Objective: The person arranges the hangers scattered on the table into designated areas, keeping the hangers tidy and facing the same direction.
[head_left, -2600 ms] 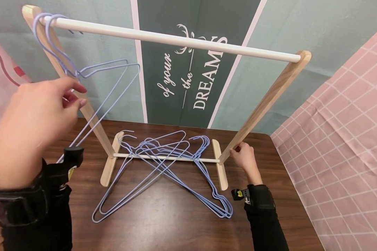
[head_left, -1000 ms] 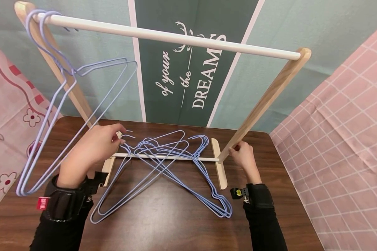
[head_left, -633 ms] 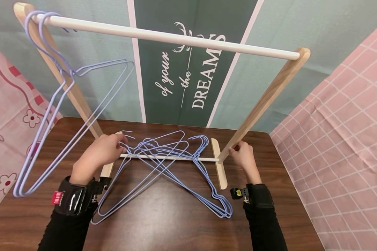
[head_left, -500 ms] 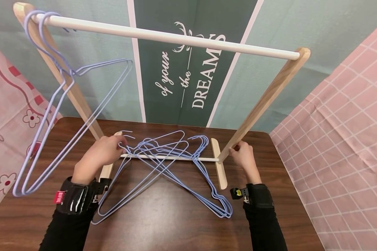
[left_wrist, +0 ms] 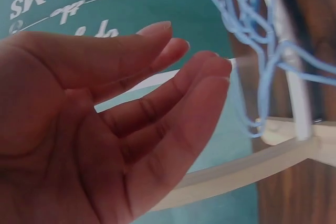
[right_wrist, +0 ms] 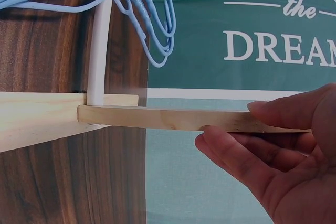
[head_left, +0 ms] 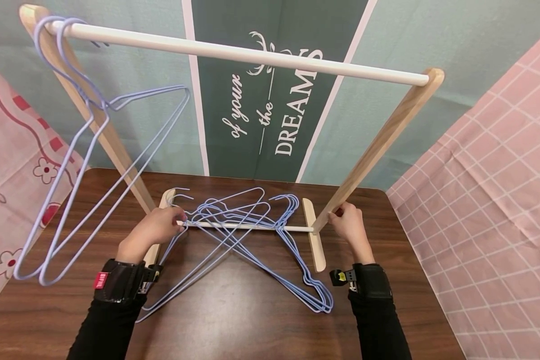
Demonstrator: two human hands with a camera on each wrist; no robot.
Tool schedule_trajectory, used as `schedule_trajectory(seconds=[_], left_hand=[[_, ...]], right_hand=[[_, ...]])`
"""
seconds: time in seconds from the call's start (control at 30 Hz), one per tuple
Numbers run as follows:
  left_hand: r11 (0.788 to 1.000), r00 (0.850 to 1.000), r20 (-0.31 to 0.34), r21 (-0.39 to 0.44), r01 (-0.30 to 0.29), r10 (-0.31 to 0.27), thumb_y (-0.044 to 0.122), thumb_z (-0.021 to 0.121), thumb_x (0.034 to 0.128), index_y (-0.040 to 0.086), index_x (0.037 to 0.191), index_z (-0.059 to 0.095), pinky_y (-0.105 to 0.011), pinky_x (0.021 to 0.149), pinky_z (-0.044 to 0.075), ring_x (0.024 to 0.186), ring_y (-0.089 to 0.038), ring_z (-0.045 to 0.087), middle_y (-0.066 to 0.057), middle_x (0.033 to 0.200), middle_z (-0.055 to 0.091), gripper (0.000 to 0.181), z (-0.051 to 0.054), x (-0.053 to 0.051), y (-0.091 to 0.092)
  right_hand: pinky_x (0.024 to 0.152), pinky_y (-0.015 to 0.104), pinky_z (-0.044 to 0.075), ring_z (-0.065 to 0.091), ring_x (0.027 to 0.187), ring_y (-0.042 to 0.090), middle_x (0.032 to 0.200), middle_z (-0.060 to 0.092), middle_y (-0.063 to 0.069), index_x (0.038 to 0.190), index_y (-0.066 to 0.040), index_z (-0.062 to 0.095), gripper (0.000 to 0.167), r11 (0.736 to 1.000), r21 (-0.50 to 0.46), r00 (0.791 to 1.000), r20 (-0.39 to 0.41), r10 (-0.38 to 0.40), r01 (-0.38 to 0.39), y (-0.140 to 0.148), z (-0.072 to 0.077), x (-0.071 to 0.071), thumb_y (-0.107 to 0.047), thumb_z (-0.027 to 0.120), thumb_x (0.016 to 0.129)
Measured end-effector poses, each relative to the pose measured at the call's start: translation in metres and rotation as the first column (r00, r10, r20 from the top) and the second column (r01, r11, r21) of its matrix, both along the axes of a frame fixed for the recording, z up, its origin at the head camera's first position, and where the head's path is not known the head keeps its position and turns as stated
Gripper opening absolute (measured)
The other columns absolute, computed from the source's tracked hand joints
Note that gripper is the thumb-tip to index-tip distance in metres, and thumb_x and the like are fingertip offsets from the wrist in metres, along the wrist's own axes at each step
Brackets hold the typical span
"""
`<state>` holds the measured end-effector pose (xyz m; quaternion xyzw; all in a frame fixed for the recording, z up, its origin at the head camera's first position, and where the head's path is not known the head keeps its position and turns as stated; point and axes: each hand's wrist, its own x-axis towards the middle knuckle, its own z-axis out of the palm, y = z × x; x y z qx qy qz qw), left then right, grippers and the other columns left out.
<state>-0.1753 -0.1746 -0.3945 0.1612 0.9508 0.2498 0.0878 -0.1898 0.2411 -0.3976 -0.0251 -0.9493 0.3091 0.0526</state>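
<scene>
In the head view my left hand (head_left: 155, 227) is beside the necks of the blue wire hangers (head_left: 234, 242) lying piled across the rack's lower white bar. The left wrist view shows its fingers (left_wrist: 173, 124) loosely bent with nothing between them, apart from the hangers (left_wrist: 247, 19). My right hand (head_left: 350, 225) pinches the right wooden upright (head_left: 378, 145) of the rack near its foot. Thumb on one side and fingers on the other grip that upright (right_wrist: 178, 119) in the right wrist view. Two blue hangers (head_left: 90, 145) hang at the left end of the top white rod (head_left: 252, 54).
The wooden rack stands on a dark brown table (head_left: 234, 320), its two feet joined by a thin white bar (head_left: 297, 229). Behind it is a green curtain with white lettering (head_left: 292, 115). Pink cloths (head_left: 495, 175) border both sides.
My left hand has come down from the hanging hangers to the pile beside the rack's left foot. The two hung hangers have swung slightly. My right hand stays on the upright.
</scene>
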Motion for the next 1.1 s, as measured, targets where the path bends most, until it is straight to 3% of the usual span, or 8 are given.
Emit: schedule_trajectory(seconds=[0.2,0.47,0.63,0.97,1.1], left_hand=[[1.000,0.999,0.035,0.002,-0.001,0.001,0.004,0.061,0.0784,0.000,0.085,0.058,-0.034,0.057,0.038,0.059,-0.020,0.047,-0.004,0.063,0.052,0.009,-0.014,-0.002,0.000],[1.000,0.999,-0.043,-0.026,0.005,-0.006,0.003,0.062,0.0725,0.003,0.079,0.057,-0.038,0.060,0.041,0.063,-0.025,0.049,-0.011,0.071,0.057,0.009,-0.029,-0.003,-0.004],[0.999,0.999,-0.051,-0.039,-0.005,0.003,0.002,0.061,0.0721,0.003,0.078,0.057,-0.040,0.062,0.042,0.065,-0.028,0.052,-0.012,0.072,0.059,0.007,-0.037,-0.005,-0.005],[0.998,0.999,0.029,-0.052,-0.040,0.042,0.000,0.060,0.0740,0.000,0.082,0.057,-0.040,0.062,0.042,0.067,-0.027,0.052,-0.012,0.074,0.057,0.008,-0.043,-0.007,-0.005],[0.998,0.998,0.028,-0.046,-0.051,0.053,-0.001,0.058,0.0728,0.001,0.081,0.057,-0.040,0.061,0.042,0.066,-0.027,0.051,-0.012,0.073,0.057,0.008,-0.048,-0.007,-0.006]], right_hand=[[0.052,0.032,0.042,0.059,0.065,0.028,0.079,0.062,0.022,0.096,0.011,0.059,0.018,1.000,0.005,1.000,-0.005,0.008,-0.008,0.000,0.000,0.000,-0.004,0.056,0.086],[0.052,0.032,0.042,0.059,0.067,0.028,0.081,0.062,0.022,0.097,0.010,0.059,0.019,1.000,-0.004,1.000,-0.002,0.012,-0.012,0.001,-0.001,0.000,-0.005,0.055,0.086],[0.053,0.032,0.042,0.059,0.067,0.029,0.082,0.062,0.023,0.097,0.011,0.059,0.019,1.000,-0.003,1.000,0.000,0.009,-0.009,0.001,-0.001,0.000,-0.004,0.055,0.086],[0.052,0.032,0.042,0.059,0.066,0.028,0.081,0.062,0.023,0.096,0.010,0.059,0.018,1.000,-0.001,1.000,-0.008,0.000,-0.001,0.001,-0.002,-0.001,-0.004,0.056,0.086],[0.053,0.032,0.042,0.059,0.067,0.028,0.081,0.062,0.022,0.096,0.010,0.059,0.018,1.000,0.001,1.000,-0.014,0.000,0.000,0.001,-0.003,-0.001,-0.004,0.056,0.086]])
